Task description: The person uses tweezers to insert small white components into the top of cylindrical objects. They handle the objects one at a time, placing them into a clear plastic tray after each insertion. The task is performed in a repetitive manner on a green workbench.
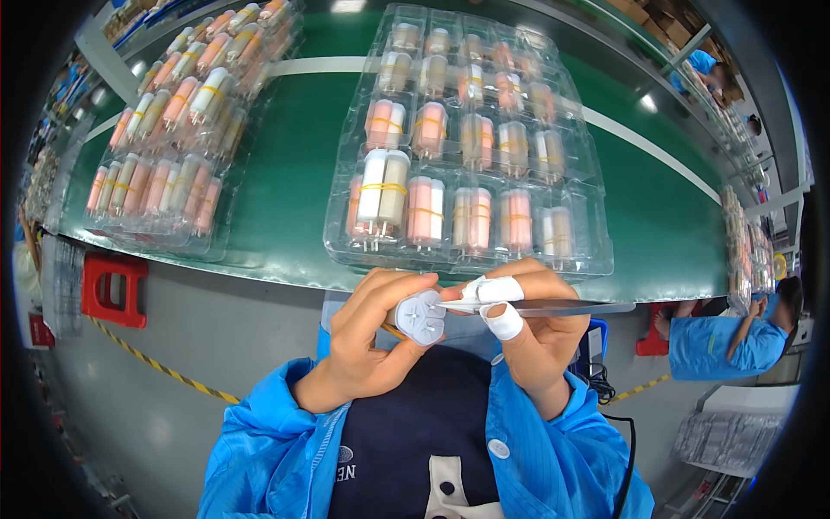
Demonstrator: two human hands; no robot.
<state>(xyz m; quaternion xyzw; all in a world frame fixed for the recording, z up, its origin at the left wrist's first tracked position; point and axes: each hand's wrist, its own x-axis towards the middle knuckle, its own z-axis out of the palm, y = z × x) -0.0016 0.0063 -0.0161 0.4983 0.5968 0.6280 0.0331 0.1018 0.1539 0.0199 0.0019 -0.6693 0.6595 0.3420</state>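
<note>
- Left hand point(367, 342): fingers curled closed round a white cylindrical part point(420, 317), its end face with small prongs turned up toward the camera. Grip looks firm; thumb lies over the top.
- Right hand point(536, 333): thumb and forefinger, both wearing white finger cots point(501, 321), pinched shut on slim metal tweezers point(553, 306). Tips point to 9 o'clock and meet the part's end face; handle runs out toward 3 o'clock.
- Step in hand, as I judge it: working the pronged end of the part with the tweezer tips, either inspection or straightening. Next move would call for a steady left grip and fine tip control; I cannot tell which prong is touched.
- Part sits at the left fingertips, touching the tweezer tips, just at 9 o'clock of the right thumb.
- At 12 o'clock of the hands: clear blister tray point(596, 255) of banded pink and white cylinders on the green belt point(294, 156).
- At 10 o'clock: second tray point(216, 246), similarly filled.
- At 3 o'clock, well apart: another person in a blue coat point(722, 346).
</note>
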